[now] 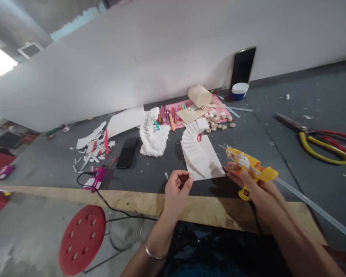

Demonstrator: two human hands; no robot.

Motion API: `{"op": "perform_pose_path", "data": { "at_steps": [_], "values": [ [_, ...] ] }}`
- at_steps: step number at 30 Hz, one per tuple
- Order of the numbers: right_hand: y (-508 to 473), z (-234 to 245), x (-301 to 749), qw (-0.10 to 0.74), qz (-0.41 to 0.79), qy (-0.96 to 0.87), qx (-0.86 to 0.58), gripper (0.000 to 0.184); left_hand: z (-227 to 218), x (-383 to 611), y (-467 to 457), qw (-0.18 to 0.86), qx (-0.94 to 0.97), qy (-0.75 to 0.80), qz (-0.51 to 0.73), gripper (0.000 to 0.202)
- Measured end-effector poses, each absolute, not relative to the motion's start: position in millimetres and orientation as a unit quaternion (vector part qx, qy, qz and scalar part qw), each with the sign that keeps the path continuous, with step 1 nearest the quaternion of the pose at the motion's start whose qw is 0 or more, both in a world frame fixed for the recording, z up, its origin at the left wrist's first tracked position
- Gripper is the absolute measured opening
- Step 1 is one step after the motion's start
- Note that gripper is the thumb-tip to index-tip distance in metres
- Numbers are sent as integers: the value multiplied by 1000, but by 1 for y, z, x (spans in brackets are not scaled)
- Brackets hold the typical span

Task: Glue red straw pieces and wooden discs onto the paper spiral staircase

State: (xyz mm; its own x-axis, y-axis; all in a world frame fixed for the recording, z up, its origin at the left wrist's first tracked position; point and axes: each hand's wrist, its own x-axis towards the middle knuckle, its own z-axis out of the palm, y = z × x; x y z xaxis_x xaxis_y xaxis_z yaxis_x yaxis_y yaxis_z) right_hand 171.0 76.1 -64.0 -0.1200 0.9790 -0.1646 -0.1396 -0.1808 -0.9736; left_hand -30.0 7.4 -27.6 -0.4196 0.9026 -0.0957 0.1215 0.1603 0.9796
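Observation:
My right hand grips a yellow hot glue gun, its nozzle pointing left and a long clear glue stick sticking out of its back. My left hand is closed in a pinch at the table's near edge, with a small pale piece at the fingertips; its kind is too small to tell. Just beyond both hands lies a white board. On it stands a curved white staircase of fanned steps, with a bit of red beside its upper end.
A white crumbly-textured model, a black phone and white strips lie to the left. Pebbles, crayons and a beige cylinder sit behind. Yellow-and-red-handled shears rest at right. A cord crosses a red stool.

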Motion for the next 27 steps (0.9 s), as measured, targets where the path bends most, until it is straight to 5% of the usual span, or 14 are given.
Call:
{"op": "perform_pose_path", "data": {
  "at_steps": [21, 27],
  "values": [
    [68, -47, 149, 451, 666, -383, -454, 55, -36, -51, 13, 329, 404, 698, 491, 27],
    [73, -50, 160, 440, 631, -431, -471, 64, -35, -43, 10, 222, 512, 707, 435, 14]
  ]
}}
